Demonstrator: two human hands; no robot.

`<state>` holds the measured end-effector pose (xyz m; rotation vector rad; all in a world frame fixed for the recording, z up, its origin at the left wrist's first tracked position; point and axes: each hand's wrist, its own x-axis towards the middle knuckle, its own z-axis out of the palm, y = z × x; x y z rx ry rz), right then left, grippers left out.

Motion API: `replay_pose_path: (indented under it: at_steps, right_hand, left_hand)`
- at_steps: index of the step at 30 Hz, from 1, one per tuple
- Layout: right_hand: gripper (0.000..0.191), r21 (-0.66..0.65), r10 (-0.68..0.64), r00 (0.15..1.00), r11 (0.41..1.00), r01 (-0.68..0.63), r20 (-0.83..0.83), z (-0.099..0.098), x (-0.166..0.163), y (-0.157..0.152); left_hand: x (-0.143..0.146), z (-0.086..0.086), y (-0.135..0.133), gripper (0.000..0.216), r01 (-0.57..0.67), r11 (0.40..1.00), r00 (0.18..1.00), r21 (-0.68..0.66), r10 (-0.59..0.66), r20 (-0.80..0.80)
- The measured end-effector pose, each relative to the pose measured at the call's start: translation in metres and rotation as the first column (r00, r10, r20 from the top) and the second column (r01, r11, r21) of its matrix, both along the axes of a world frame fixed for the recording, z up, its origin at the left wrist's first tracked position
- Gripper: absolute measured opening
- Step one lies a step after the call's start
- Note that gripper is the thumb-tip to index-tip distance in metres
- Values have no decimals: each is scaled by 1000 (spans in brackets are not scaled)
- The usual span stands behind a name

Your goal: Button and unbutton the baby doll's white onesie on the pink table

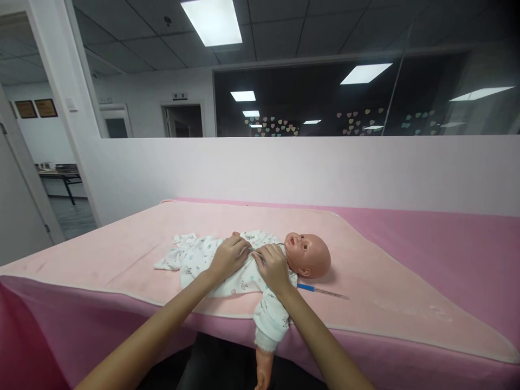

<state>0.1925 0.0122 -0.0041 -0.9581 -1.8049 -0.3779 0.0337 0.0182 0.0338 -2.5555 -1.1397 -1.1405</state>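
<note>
A baby doll [311, 252] lies on its back, head to the right, dressed in a white printed romper [244, 283]. My left hand [228, 257] rests on the doll's chest with its fingers closed on the front of the romper. Just to the right, my right hand [272, 264] pinches the same front edge near the collar. A thin greyish strip of the garment shows between my fingertips; its details are too small to tell. One sleeved arm of the doll [265, 364] hangs over the table's near edge, between my forearms. The other arm is mostly hidden behind my left hand.
A thin rod with a blue end [306, 287], like a thermometer, lies beside the doll's head. Under everything is a peach mat [122, 244] on a pink cover [447, 244]. A white wall [304, 170] with glass above stands behind, and a doorway opens at left.
</note>
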Motion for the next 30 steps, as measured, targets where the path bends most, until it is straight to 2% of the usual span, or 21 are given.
replay_pose_path:
  at_steps: [2,4,8,11,13,15,17,19,24,30]
  right_hand:
    - [10,-22,21,1000,1000,-21,-12,1,0,-1]
    - [6,-34,42,999,999,-43,-16,1,0,-1]
    - [7,-14,74,997,997,-74,-37,2,0,-2]
    - [8,8,114,991,993,-114,-68,4,0,-3]
    - [10,22,141,986,990,-139,-94,5,0,-4]
    - [10,31,162,980,987,-160,-114,5,0,-4]
    - [11,30,178,977,984,-176,-114,4,0,-4]
    - [10,23,184,978,983,-182,-102,3,0,-3]
    - [10,20,177,980,984,-176,-96,2,1,-3]
    - [12,16,198,975,980,-198,-98,1,2,-3]
  left_hand:
    - [0,2,0,20,-14,999,994,48,19,-111]
    - [2,6,1,19,-21,999,982,40,28,-187]
    - [6,19,1,17,-30,996,972,-87,8,-236]
    - [10,27,2,16,53,947,989,-317,-92,-111]
    - [11,28,4,15,154,877,987,-456,-156,32]
    - [11,25,7,14,244,786,969,-568,-167,184]
    - [10,18,9,13,330,691,935,-643,-145,323]
    - [9,12,11,12,402,636,896,-659,-124,427]
    - [11,4,10,8,455,638,836,-622,-63,546]
    - [9,2,8,13,507,597,797,-621,-50,602]
